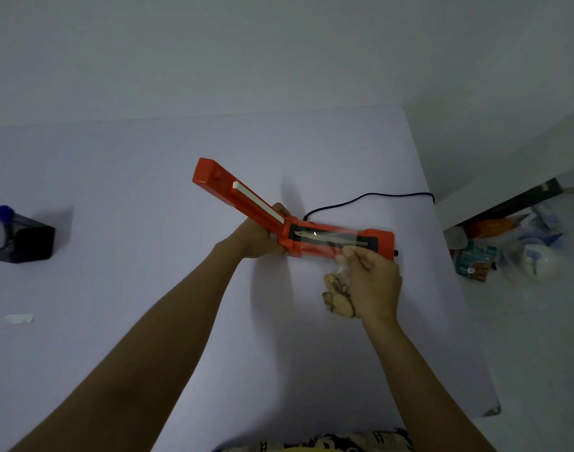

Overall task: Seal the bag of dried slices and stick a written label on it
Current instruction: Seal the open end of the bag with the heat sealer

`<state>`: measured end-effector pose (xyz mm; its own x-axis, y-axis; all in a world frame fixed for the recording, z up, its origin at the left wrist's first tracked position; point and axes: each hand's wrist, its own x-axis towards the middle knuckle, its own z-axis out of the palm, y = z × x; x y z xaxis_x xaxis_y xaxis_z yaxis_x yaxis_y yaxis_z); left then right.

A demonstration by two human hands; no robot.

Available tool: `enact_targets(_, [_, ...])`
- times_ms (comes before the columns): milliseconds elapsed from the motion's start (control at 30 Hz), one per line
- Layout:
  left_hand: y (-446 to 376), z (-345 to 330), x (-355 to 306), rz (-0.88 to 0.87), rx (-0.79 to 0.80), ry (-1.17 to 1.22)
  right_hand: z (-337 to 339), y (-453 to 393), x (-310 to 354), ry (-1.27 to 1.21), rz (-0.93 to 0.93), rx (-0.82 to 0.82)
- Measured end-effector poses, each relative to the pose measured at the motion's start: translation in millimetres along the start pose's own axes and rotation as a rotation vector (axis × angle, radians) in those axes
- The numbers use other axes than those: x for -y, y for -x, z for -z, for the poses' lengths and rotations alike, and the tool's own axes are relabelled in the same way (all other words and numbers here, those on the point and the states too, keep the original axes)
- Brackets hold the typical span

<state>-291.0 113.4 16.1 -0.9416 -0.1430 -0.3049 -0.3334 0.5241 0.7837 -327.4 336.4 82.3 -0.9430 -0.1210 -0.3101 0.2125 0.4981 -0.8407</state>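
Clear plastic bag of pale dried slices: mouth laid flat across the sealing strip of the open orange heat sealer, slices hanging below, pinched from the near side by the right hand. Left hand closed at the sealer's hinge. Risk: slack film wrinkling or slipping off the strip as the lid drops, leaving a gapped seal.

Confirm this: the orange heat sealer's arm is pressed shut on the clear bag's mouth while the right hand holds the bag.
Not right. The head view shows the orange heat sealer with its arm raised open; the clear plastic bag lies across the base, held by the right hand.
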Motion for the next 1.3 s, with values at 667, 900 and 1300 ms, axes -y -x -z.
enact_targets(667, [10,-14,-7,-0.033,-0.033,0.007,14,29,21,-0.304,-0.057,0.138])
enact_targets(900, [71,-29,7,0.325,0.106,0.272,11,31,5,-0.369,-0.17,0.282])
enact_targets(1300, [203,10,65,0.402,-0.093,0.796,-130,75,-6,-0.383,-0.314,0.383])
